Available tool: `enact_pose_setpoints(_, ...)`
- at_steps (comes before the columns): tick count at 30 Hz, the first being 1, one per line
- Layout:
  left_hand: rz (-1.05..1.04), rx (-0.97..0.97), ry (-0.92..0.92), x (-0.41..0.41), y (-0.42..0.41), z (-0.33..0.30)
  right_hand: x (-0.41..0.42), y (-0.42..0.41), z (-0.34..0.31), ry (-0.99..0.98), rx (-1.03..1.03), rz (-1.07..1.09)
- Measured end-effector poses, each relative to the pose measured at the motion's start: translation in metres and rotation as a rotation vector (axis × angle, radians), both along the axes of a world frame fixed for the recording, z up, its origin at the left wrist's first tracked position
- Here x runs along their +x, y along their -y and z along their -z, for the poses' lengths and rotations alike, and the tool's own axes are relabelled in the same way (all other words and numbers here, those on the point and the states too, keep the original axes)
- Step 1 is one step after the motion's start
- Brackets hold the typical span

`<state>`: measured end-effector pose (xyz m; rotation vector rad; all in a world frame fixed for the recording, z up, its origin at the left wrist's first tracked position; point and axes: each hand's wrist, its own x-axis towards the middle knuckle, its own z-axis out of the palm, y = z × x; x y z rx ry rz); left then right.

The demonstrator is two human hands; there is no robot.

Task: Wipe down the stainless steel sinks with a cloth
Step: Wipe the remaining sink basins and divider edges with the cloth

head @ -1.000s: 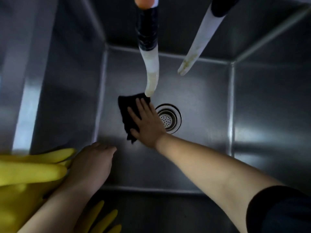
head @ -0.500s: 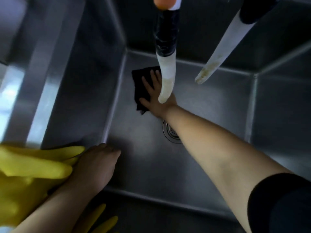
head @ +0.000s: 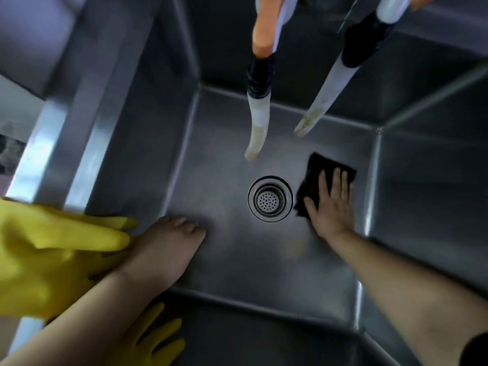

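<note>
Cloth [head: 320, 173] lies dark and flat on the floor of the stainless steel sink [head: 229, 249], pinned under my right hand [head: 330, 207], whose fingers lie straight and spread, pressing down rather than curling round it. Just to the thumb side of that hand sits the drain strainer [head: 270, 198], close to the cloth's edge but, as far as I can tell, not under it. Beyond the fingertips rises the far wall, and the right wall stands near the little-finger side. My left hand [head: 169, 249] rests on the near-left rim with fingers loosely bent over the edge, holding nothing, beside a yellow rubber glove [head: 52, 249] draped there. Two hose ends [head: 257, 128] hang above the basin, ahead of the cloth.

I judge the step in hand to be wiping the floor right of the drain. To do it well I would keep the palm flat so the cloth does not bunch, work in overlapping strokes toward the right-hand seam, then press an edge into the corner where grime likely gathers.
</note>
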<state>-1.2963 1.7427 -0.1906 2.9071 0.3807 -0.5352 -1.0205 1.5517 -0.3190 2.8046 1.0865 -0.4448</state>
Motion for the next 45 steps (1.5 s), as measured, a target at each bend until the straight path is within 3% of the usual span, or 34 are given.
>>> enact_pose_setpoints(6, 0.125, 0.038, 0.116, 0.004, 0.000, -0.020, -0.085, 0.040, -0.008, -0.064, -0.059, -0.042)
enact_pose_setpoints(16, 0.209, 0.044, 0.043, 0.010, 0.005, -0.029, -0.156, -0.030, 0.014, -0.092, -0.021, -0.493)
enact_pose_setpoints(24, 0.189, -0.007, -0.045, 0.023, 0.018, -0.036, -0.149, -0.008, 0.015, -0.200, -0.041, -1.058)
enact_pose_setpoints(28, 0.149, -0.019, -0.054, 0.019, 0.022, -0.046, -0.113, 0.044, -0.002, -0.212, -0.015, -1.161)
enact_pose_setpoints(32, 0.091, 0.041, -0.040, 0.020, 0.028, -0.057, -0.080, 0.073, -0.030, -0.250, -0.021, -0.961)
enact_pose_setpoints(36, 0.084, 0.058, -0.026, 0.022, 0.042, -0.076, -0.062, 0.081, -0.055, -0.259, -0.240, -0.434)
enact_pose_setpoints(39, 0.062, 0.074, 0.016, 0.022, 0.053, -0.093, -0.051, 0.078, -0.075, -0.278, -0.247, -0.062)
enact_pose_setpoints(45, -0.017, 0.063, 0.102, 0.022, 0.078, -0.130, -0.049, 0.055, -0.138, -0.279, 0.006, 0.088)
